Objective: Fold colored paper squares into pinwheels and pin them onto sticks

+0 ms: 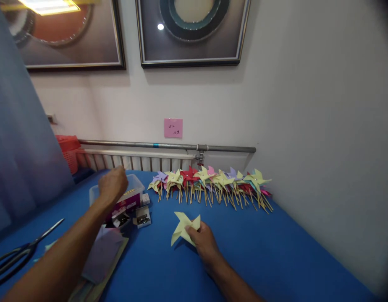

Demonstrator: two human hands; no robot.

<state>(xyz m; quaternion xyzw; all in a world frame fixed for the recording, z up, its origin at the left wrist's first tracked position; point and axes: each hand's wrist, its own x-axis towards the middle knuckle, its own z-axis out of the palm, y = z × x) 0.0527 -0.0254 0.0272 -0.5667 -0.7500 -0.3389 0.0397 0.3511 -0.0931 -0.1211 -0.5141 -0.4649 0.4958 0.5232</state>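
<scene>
— What do we see on the blue table [269, 251]?
— Along its far edge we see a row of pinwheels [209, 184] on sticks. Near the left edge lie scissors [14, 256], and paper sheets [102, 256] sit at the near edge.
— And our hands?
— Our left hand [112, 183] is loosely closed over the clear box [134, 191]; whether it pinches anything, we cannot tell. Our right hand [204, 241] pinches a yellow pinwheel [185, 226] mid-table.
</scene>
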